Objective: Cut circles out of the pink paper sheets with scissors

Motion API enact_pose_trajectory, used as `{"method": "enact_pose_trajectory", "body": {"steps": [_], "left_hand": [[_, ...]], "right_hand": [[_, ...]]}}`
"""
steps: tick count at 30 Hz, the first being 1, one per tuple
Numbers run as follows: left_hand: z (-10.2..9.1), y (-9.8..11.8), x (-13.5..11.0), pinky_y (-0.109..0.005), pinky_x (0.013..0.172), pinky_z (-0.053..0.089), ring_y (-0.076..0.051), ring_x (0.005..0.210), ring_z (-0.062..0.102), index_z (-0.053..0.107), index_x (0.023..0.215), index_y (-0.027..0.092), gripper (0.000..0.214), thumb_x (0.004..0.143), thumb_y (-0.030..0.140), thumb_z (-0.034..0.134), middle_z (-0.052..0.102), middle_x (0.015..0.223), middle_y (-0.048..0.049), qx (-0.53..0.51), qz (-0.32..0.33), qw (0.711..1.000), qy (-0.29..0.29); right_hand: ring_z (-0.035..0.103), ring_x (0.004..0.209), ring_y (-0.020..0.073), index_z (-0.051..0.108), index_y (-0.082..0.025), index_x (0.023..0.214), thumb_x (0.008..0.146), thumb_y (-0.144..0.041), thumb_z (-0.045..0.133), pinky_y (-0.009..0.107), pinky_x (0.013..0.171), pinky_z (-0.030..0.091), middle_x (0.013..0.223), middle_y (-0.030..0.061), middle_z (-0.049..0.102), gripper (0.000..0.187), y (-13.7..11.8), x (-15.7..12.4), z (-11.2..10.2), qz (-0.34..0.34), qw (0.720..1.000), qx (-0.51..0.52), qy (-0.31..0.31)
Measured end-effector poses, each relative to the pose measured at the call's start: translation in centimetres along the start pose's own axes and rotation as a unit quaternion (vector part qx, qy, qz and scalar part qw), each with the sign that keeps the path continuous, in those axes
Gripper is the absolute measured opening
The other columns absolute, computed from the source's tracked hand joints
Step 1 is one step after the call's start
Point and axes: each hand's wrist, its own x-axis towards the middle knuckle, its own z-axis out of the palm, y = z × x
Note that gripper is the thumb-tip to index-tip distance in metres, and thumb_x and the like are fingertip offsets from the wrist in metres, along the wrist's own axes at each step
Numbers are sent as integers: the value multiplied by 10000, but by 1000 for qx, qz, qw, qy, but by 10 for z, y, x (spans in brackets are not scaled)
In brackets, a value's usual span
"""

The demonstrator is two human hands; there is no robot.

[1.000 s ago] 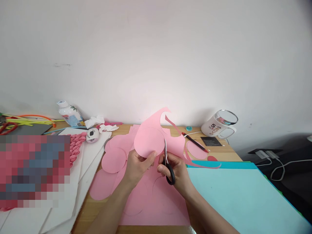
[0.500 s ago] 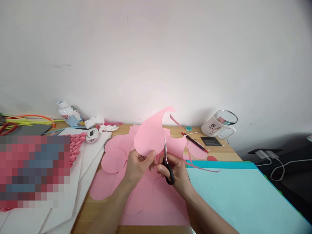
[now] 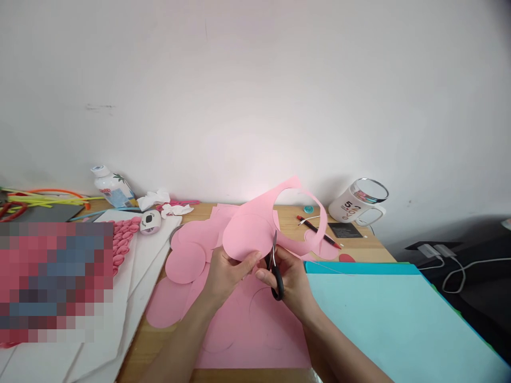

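Observation:
My left hand pinches the lower edge of a piece of pink paper, thumb on the near side. The paper has a rounded, partly cut disc at its left and a curling strip with a large round opening at its right. Black-handled scissors are in my right hand, blades pointing up against the right side of the disc. Below both hands lies a pink sheet with pencilled curves. Several cut pink circles overlap to the left of it.
At right lie light blue sheets, with a white mug and a dark red-tipped pen behind. To the left are white boards, crumpled tissue, a small white device and a white bottle.
The pink paper has turned and shifted slightly right, its strip now showing a rounder opening. The scissors' blades have changed angle at the disc's edge. Both hands keep their hold.

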Motion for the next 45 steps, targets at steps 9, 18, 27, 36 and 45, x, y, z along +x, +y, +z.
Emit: {"method": "enact_pose_trajectory", "body": {"steps": [9,18,27,36,45], "left_hand": [[-1,-2,1,-212,401,304,-59,394,316,420,430,179,340,663,265,653,351,390,72,16,10,1000,18],[-1,-1,1,-213,407,316,-65,408,340,443,427,170,327,667,267,642,383,403,59,18,18,1000,18],[-2,-2,1,-214,420,341,-79,430,394,479,434,162,304,675,254,640,450,433,37,19,21,999,17],[-1,1,1,-214,408,321,-73,413,354,461,425,167,308,653,257,648,368,390,60,13,16,1000,23],[-1,1,1,-215,384,241,-62,402,308,398,407,174,361,654,282,640,343,380,59,21,8,1000,21]], "right_hand": [[360,565,107,518,-183,723,692,-323,743,233,524,320,614,-47,424,267,-3,0,0,4,1000,-14,-2],[299,545,102,499,-182,712,745,-390,677,237,492,274,595,-46,383,276,-6,-1,1,6,999,-40,1],[293,532,108,496,-190,724,754,-455,656,241,473,259,590,-43,377,311,-3,-1,-1,5,998,-59,-1],[281,520,101,497,-190,714,761,-423,660,241,473,259,580,-50,372,288,-4,-1,0,1,999,-43,1],[321,505,104,508,-191,708,748,-456,656,239,454,263,552,-45,403,307,-3,-2,-1,15,998,-63,13]]}}
